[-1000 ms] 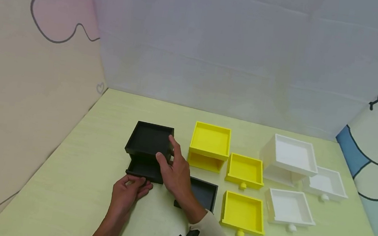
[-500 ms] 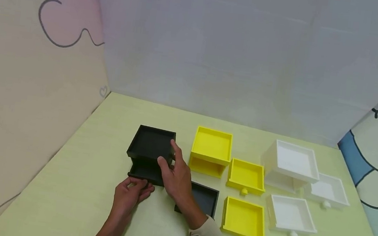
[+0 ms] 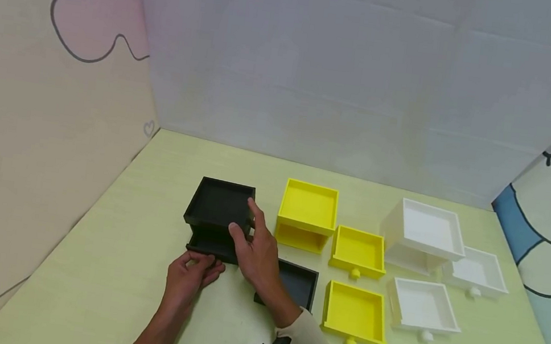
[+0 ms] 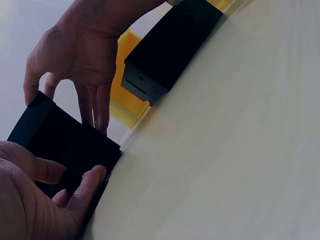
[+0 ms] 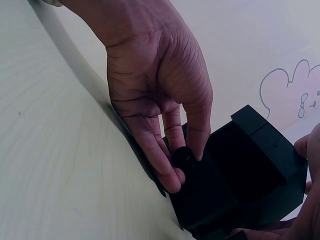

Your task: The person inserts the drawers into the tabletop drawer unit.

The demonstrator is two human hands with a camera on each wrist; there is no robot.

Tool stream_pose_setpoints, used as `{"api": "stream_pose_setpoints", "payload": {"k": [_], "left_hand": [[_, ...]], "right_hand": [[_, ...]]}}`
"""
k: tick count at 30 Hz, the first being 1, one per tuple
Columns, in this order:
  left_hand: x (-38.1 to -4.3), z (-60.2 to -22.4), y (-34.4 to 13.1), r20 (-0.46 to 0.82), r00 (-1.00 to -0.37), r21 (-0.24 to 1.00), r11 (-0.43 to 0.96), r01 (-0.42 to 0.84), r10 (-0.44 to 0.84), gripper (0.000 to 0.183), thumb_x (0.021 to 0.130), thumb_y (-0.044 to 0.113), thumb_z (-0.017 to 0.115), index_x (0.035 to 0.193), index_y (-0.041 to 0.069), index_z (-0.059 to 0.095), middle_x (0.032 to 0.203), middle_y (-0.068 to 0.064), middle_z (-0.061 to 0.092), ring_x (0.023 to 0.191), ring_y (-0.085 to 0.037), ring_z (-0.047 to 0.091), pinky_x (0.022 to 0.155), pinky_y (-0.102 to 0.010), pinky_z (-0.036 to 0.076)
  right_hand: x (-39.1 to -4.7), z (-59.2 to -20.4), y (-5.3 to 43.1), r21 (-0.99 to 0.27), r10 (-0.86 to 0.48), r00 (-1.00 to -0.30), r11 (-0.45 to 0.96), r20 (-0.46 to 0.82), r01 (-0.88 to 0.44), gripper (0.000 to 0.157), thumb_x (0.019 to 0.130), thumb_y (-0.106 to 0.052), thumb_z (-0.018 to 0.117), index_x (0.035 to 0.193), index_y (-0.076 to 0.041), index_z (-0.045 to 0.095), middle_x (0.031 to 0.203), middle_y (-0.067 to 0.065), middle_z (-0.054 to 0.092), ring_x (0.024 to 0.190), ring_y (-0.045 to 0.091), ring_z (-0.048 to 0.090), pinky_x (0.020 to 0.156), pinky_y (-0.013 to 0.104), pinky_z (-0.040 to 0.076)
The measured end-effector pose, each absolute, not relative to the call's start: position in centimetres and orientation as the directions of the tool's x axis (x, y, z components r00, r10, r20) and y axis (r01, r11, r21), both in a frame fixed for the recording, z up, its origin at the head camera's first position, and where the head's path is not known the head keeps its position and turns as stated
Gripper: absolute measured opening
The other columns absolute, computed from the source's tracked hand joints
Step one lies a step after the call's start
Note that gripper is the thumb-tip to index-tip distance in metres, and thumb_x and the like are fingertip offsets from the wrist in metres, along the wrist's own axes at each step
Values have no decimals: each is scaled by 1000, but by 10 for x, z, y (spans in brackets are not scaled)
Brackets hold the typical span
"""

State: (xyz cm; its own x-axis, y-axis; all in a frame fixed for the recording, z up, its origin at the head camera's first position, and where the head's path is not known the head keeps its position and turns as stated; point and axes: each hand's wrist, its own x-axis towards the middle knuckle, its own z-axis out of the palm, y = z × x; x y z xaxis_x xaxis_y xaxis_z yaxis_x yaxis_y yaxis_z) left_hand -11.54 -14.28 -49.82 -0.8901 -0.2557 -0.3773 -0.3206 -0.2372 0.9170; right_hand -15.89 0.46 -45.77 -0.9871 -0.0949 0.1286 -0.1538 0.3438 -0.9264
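Observation:
A black cabinet (image 3: 220, 202) with a shallow tray top stands left of centre in the head view. From its lower opening a black drawer (image 3: 212, 243) sticks out towards me. The left hand (image 3: 186, 280) pinches the drawer's round black knob (image 5: 183, 158) between thumb and fingers, low against the table. The right hand (image 3: 257, 253) holds the cabinet's right side, its thumb at the front edge and the forefinger pointing up along the side. In the left wrist view that hand's fingertips (image 4: 32, 95) touch the cabinet's edges.
A second black drawer (image 3: 299, 284) lies partly under the right forearm. Further right stand a yellow cabinet (image 3: 309, 203) and a white cabinet (image 3: 431, 228), with yellow drawers (image 3: 355, 314) and white drawers (image 3: 424, 306) lying loose beside and before them. Walls rise behind and at the left.
The black drawer has slid slightly further into the black cabinet, and the left hand has moved forward with it. The right hand keeps its place. The head view has shifted a little.

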Motion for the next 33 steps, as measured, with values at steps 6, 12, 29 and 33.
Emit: {"api": "stream_pose_setpoints", "payload": {"k": [6, 12, 29, 33], "left_hand": [[-117, -498, -143, -378, -890, 917, -236, -322, -253, 19, 97, 3, 60, 108, -11, 54, 93, -19, 74, 80, -23, 74, 72, -32, 57], [-117, -499, -142, -367, -896, 922, -222, -316, -249, 22, 99, 5, 59, 112, -11, 52, 96, -19, 73, 82, -23, 74, 73, -31, 57], [-117, -500, -142, -367, -896, 921, -235, -311, -252, 18, 99, 5, 60, 110, -7, 52, 95, -18, 74, 81, -21, 74, 73, -30, 57], [-118, -501, -142, -358, -899, 924, -232, -303, -252, 18, 99, 5, 60, 109, -8, 53, 94, -18, 74, 81, -22, 74, 73, -31, 58]], "right_hand": [[-160, -457, 5, -926, -96, -989, 349, 117, -143, 60, 100, -45, 53, 155, -35, 32, 148, 10, 49, 120, 28, 61, 92, 47, 51], [-159, -457, 5, -925, -95, -989, 353, 111, -137, 60, 100, -46, 52, 155, -36, 31, 149, 9, 48, 121, 28, 60, 93, 47, 50], [-159, -458, 4, -924, -91, -991, 360, 100, -127, 60, 99, -46, 53, 155, -36, 32, 150, 7, 47, 120, 27, 60, 93, 46, 51], [-159, -459, 3, -925, -90, -990, 357, 110, -135, 60, 99, -46, 53, 155, -36, 32, 150, 6, 47, 122, 27, 58, 93, 46, 51]]}}
